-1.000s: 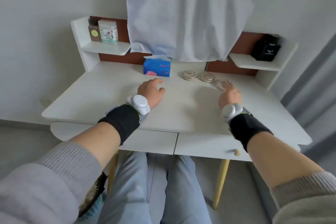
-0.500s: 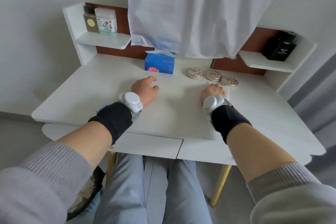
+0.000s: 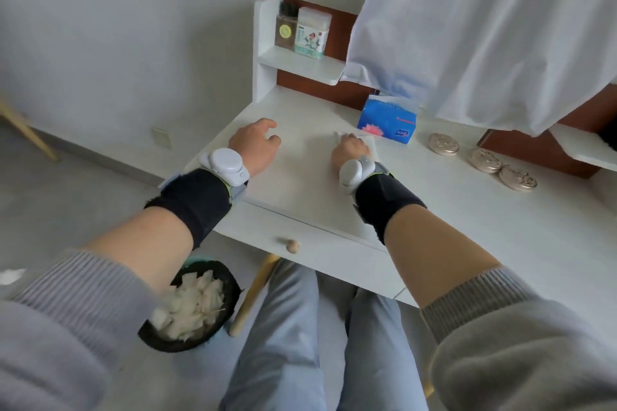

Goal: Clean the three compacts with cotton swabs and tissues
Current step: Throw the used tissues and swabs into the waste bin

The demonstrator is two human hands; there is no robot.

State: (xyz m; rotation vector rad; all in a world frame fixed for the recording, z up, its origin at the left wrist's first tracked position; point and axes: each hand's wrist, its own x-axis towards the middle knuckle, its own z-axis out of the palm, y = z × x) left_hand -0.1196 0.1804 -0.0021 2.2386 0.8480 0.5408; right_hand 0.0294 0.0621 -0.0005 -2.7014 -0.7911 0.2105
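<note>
Left hand (image 3: 255,147) left of centre, palm down on the desk (image 3: 484,210), fingers loosely bent, gripping nothing. Right hand (image 3: 349,152) at centre, just right of it, fingers curled on a white tissue (image 3: 371,143) lying against the desktop. Thin white swab (image 3: 336,134) tip poking out at the upper left of the knuckles, hold on it too small to make out. 3 compacts (image 3: 484,160), round, metallic, lids closed, in a slanting row right of centre, well apart from both hands, the 2 lower right ones just beside each other. Blue tissue box (image 3: 387,120) just above the right hand, between it and the row. White cloth (image 3: 484,27) draped over the upper right. Shelf (image 3: 300,65) at top centre with 2 containers (image 3: 303,30). Black bin (image 3: 230,280) at lower left, below the left forearm, full of white scraps. Black wristbands (image 3: 197,197) on both forearms.
</note>
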